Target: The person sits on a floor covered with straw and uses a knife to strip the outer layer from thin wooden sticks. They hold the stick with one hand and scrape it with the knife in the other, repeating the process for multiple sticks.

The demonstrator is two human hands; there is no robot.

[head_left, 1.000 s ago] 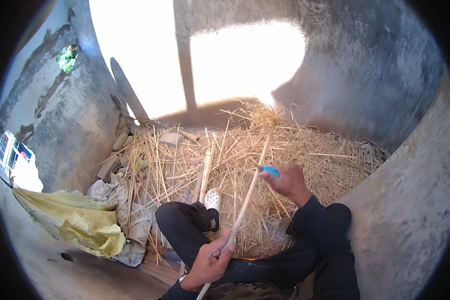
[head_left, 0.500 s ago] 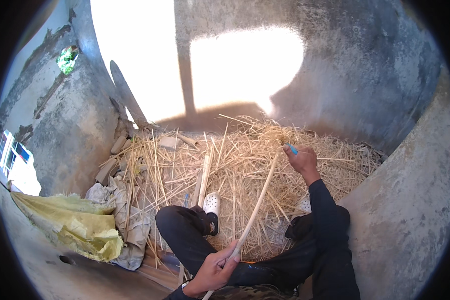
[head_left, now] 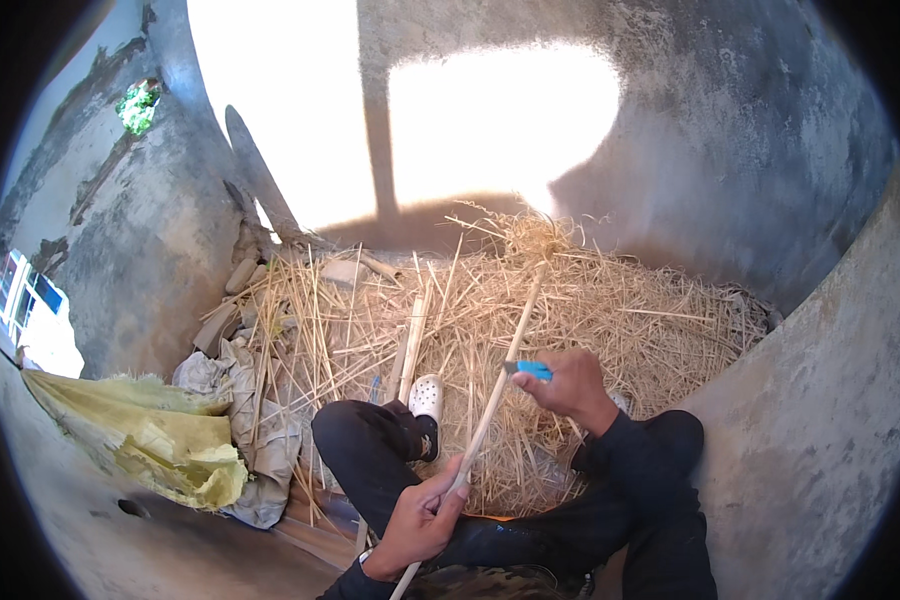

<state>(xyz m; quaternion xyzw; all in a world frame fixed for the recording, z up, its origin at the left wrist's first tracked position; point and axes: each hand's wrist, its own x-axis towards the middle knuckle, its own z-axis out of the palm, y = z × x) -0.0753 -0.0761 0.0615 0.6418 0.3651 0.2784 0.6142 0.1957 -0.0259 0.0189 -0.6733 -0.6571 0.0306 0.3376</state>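
Pale-yellow stick (head_left: 491,410), long, thin, slanting. Left hand (head_left: 415,525): fingers closed around lower part. Right hand (head_left: 572,386): fingers clamped on blue-handled cutter (head_left: 532,370), blade (head_left: 511,368) against stick.

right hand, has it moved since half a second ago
Yes: the right hand has moved away from the back wall, back toward the person's body.

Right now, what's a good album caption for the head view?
Left hand gripping a pale stick, right hand holding a blue tool against it, above loose straw.
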